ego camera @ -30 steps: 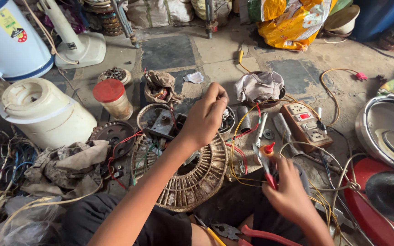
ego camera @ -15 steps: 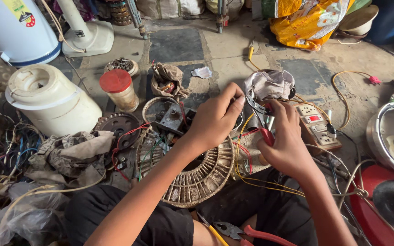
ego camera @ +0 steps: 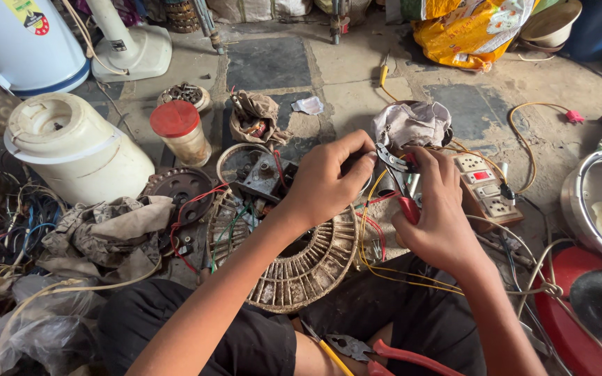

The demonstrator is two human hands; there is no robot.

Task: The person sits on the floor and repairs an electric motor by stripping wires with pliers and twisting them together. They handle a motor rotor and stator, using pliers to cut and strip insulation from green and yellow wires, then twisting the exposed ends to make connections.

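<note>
**Pliers at the wire, work not finished**

The red-handled metal pliers point(ego camera: 400, 182) are clenched in the right hand point(ego camera: 440, 216), jaws up by the left hand point(ego camera: 329, 177), which pinches a thin yellow wire point(ego camera: 365, 230). Just below the grip lies the round ribbed fan motor stator point(ego camera: 301, 268), its wires loose and unconnected. A beige socket board point(ego camera: 485, 184) sits beside it.

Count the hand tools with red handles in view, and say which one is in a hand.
Red-handled pliers held in the right hand: 1
Red-handled pliers lying near the lap: 1
Total: 2
</note>
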